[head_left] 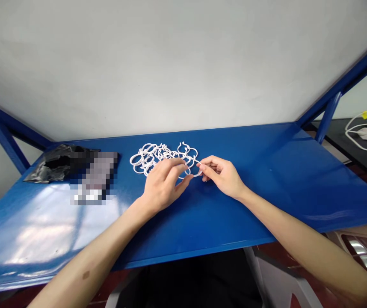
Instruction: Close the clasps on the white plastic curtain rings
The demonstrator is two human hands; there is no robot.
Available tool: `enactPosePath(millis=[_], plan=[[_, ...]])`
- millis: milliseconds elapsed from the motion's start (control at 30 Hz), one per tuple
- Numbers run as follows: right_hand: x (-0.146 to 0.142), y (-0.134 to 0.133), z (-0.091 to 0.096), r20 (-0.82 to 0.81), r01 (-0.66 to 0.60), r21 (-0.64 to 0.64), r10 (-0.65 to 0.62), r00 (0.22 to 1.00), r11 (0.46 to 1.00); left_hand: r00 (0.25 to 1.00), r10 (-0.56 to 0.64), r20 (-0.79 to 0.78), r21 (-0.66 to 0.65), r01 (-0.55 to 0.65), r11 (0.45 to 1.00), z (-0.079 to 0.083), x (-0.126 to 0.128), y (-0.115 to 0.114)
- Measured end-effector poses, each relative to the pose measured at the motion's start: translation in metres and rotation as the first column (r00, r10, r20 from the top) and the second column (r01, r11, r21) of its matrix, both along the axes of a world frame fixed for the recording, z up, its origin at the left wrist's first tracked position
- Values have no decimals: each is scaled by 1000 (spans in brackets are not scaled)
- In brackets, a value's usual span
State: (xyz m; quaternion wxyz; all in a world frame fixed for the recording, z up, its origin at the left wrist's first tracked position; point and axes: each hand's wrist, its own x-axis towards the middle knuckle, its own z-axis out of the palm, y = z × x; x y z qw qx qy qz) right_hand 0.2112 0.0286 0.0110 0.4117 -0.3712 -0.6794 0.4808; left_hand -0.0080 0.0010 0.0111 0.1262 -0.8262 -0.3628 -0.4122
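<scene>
A white plastic ring [196,176], thin and shaped like a shower curtain ring, is held between my two hands just above the blue table. My right hand [222,174] pinches its right side between thumb and fingers. On the left side, the curved fingers and thumb of my left hand [166,182] close on the ring, partly hiding it. Just behind my left hand lies a loose pile of similar white rings [143,159], several of them with gaps and small knobbed ends. Some of the pile is hidden by the left fingers.
The glossy blue table [235,226] has a white wall [177,77] behind it and blue braces at both sides. A crumpled black plastic bag [47,167] lies at left, beside a blurred-out dark object [98,171]. A white cable [350,130] rests on a dark surface at right.
</scene>
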Motion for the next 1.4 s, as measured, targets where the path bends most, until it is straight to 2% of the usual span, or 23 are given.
enactPosePath(millis=[67, 133, 267, 367, 467, 567, 667, 767, 833, 967, 1067, 1233, 1400], plan=[[1, -1, 1, 18, 11, 24, -11, 1000, 1000, 993, 92, 69, -51, -89, 995, -1, 0, 1], [1, -2, 3, 64, 15, 81, -20, 998, 997, 987, 133, 87, -122, -122, 985, -1, 0, 1], [-1, -5, 5, 170, -16, 270, -31, 985, 963, 983, 123, 138, -242, -87, 966, 0, 5, 0], [-2, -8, 3, 242, -99, 394, 1, 970, 914, 973, 101, 209, -352, -22, 936, 1, 10, -2], [-3, -12, 1, 310, -164, 453, 18, 951, 876, 956, 44, 290, -441, 93, 892, 3, 13, -4], [-4, -14, 1, 342, -173, 505, -12, 940, 846, 925, 10, 379, -533, 209, 820, 3, 12, -4], [-4, -16, 5, 328, -120, 553, -83, 941, 824, 880, 15, 474, -603, 312, 734, 1, 11, -3], [-4, -17, 8, 279, -8, 562, -181, 943, 827, 816, 19, 578, -625, 428, 653, -2, 10, -3], [-3, -16, 8, 248, 40, 530, -200, 948, 847, 766, 26, 643, -616, 497, 611, -2, 10, -3], [-3, -15, 2, 258, 2, 406, -117, 959, 914, 692, 52, 720, -591, 571, 570, -1, 9, -3], [-3, -16, -2, 263, -23, 406, -92, 960, 913, 670, 79, 738, -596, 593, 541, 0, 9, -1], [-4, -19, 0, 260, -16, 502, -133, 956, 865, 643, 152, 751, -612, 591, 525, -2, 10, 2], [-6, -21, 3, 250, -10, 531, -146, 957, 848, 607, 215, 765, -608, 570, 552, -3, 13, 2]])
